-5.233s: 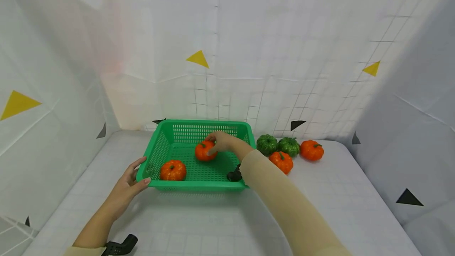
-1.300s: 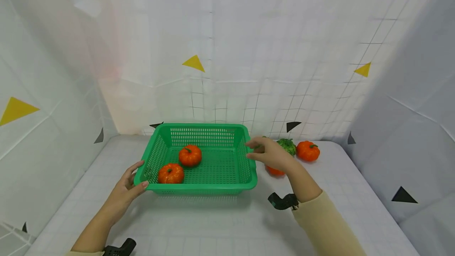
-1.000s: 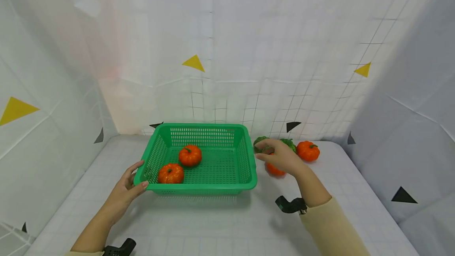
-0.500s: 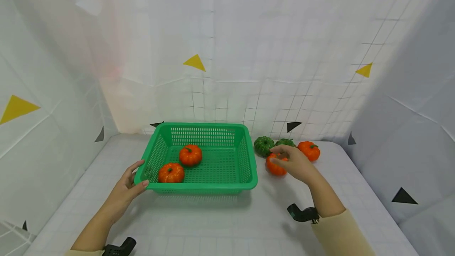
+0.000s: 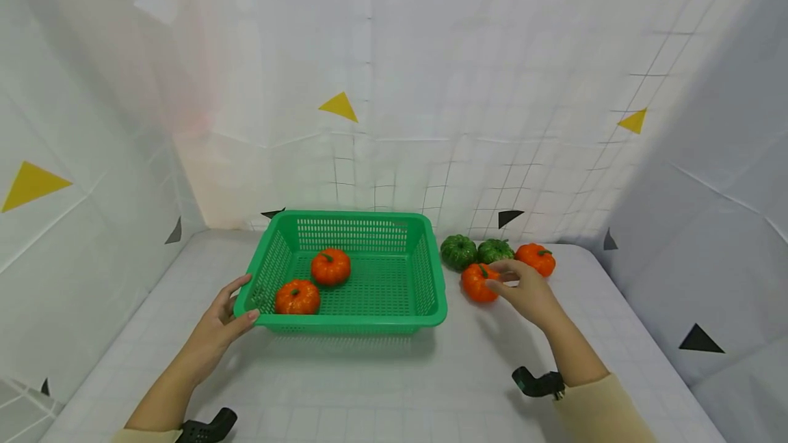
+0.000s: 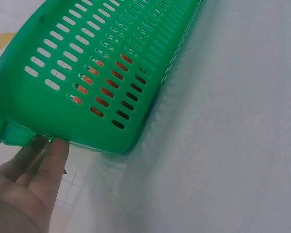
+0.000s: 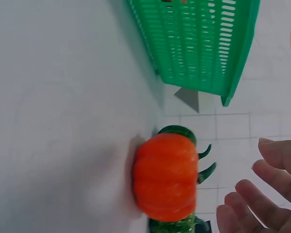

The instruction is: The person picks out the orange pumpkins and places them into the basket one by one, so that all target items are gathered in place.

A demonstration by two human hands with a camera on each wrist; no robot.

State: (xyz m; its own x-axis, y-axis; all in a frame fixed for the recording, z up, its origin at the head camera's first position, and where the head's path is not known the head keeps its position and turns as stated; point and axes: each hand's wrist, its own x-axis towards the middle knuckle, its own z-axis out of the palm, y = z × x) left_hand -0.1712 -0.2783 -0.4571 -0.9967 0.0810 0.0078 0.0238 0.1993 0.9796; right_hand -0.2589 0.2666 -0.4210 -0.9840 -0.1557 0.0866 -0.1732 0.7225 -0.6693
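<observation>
A green slotted basket [image 5: 345, 320] holds two orange pumpkins [image 5: 330, 266] [image 5: 297, 297]. My left hand [image 5: 237, 303] rests on its front left corner, straight fingers along the side and thumb on the front rim; in the left wrist view the fingers [image 6: 44, 151] touch under the rim of the basket [image 6: 87, 73]. To the right of the basket lies a loose orange pumpkin [image 5: 477, 283]. My right hand [image 5: 500, 276] hovers open just beside it. In the right wrist view the fingers [image 7: 262, 194] stand apart from this pumpkin [image 7: 165, 177].
Two green pumpkins [image 5: 458, 251] [image 5: 495, 250] and another orange one [image 5: 537, 258] sit behind the loose pumpkin, near the back wall. White sheeted walls close in the table on three sides. The basket's corner [image 7: 199, 43] shows above the pumpkin in the right wrist view.
My right hand left the second pumpkin in the basket, drew out, and moved right and slightly nearer, past the green pumpkins to the loose orange one. Left hand and basket stayed put.
</observation>
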